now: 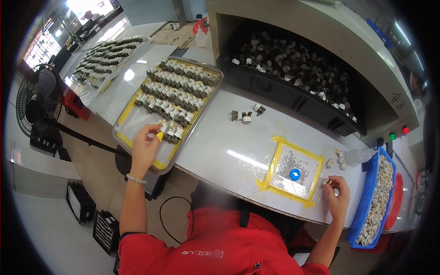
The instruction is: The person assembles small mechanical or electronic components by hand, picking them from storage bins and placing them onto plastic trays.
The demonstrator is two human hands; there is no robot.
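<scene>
My left hand point(145, 147) is over the near part of a metal tray point(120, 133). Its fingertips pinch a small white-and-grey part point(163, 124) at the end of a short row, with something yellow at the thumb tip. Several rows of similar parts point(176, 89) stand in the tray. On the right, my right hand point(338, 196) is closed in a pinch on a small whitish piece point(326, 182), just beside a yellow-taped square point(316, 183) on the table. A round blue cap point(295, 174) sits inside that square among grey smudges.
A few loose parts point(246, 118) lie mid-table below a black bin point(293, 98) heaped with parts. To the right are small white pieces point(341, 160), a translucent bottle point(358, 156) and a blue tray point(355, 233) of pale pieces. A black fan point(39, 98) stands left.
</scene>
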